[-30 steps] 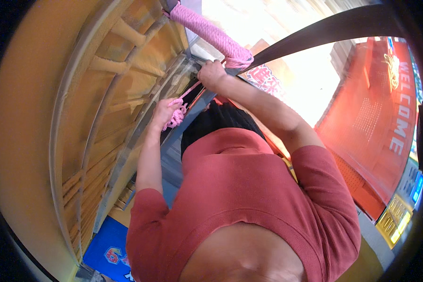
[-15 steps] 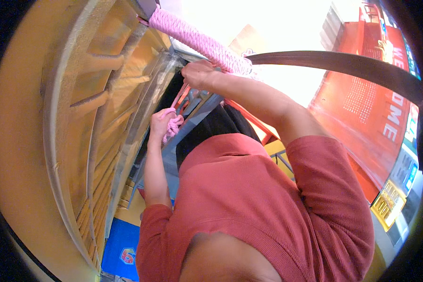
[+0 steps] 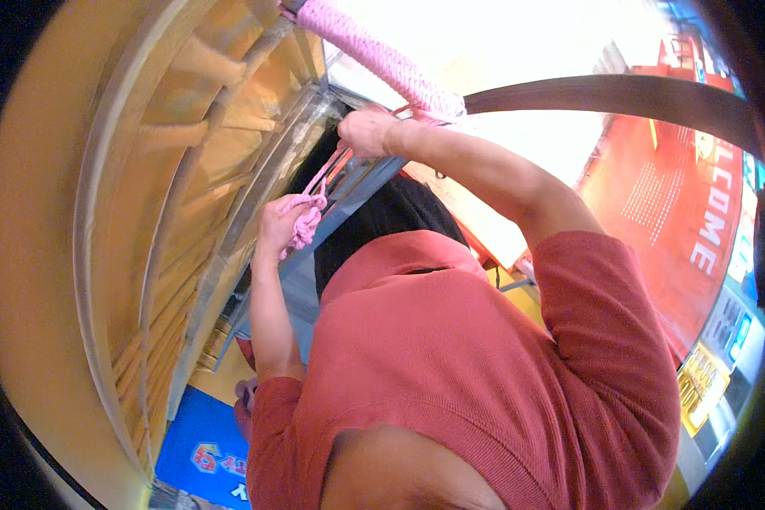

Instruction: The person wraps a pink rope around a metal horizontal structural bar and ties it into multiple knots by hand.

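A slanting bar at the top of the view is tightly wound with pink rope. My left hand is closed around a knotted bundle of pink rope, whose loose coils hang out beside the fingers. From the bundle, thin strands run up to my right hand. That hand is closed on the strands just below the lower end of the wound bar, with its fingertips partly hidden. A short piece of rope shows between the right wrist and the bar's end.
A tan slatted panel rises close along my left. A dark curved band reaches right from the bar's end. Beyond it stands a red panel with white lettering. A blue mat lies at lower left, a yellow sign at right.
My hands have drawn slightly apart: the left has moved a little left with the rope bundle, the right slightly right. The strands between them look longer. The whole view has shifted a little.
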Demonstrator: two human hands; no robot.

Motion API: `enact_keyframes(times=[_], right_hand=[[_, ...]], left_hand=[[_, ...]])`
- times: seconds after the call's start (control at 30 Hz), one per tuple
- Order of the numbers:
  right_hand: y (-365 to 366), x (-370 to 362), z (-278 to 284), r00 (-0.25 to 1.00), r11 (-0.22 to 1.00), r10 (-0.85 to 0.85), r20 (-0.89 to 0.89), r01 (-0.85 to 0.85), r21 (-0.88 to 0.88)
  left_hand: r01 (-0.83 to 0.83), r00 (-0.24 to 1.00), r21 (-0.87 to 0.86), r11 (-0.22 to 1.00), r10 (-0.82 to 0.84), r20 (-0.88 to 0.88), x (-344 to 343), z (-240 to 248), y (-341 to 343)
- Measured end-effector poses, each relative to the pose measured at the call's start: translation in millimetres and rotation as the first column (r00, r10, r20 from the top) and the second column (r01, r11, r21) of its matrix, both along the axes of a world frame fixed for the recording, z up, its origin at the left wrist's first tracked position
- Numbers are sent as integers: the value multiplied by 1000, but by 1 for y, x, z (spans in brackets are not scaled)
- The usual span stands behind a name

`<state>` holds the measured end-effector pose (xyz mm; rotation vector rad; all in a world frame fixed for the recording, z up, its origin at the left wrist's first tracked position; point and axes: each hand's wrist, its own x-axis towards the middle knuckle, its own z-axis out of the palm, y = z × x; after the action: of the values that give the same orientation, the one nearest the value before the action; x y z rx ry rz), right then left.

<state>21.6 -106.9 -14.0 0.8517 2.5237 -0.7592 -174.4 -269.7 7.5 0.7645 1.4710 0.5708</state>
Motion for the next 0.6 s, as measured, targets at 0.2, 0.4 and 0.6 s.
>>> enact_keyframes(times=[0.2, 0.4, 0.6], right_hand=[[-34, 19, 54, 959, 992, -113, -260, 124, 27], [-60, 41, 73, 829, 971, -208, -519, 240, -6], [-85, 66, 122, 626, 924, -367, -688, 333, -189]], left_hand=[[-109, 989, -2, 994, 109, 104, -4, 45, -31], [-21, 986, 63, 998, 11, 167, 17, 86, -43], [43, 901, 355, 934, -189, 390, 85, 127, -40]])
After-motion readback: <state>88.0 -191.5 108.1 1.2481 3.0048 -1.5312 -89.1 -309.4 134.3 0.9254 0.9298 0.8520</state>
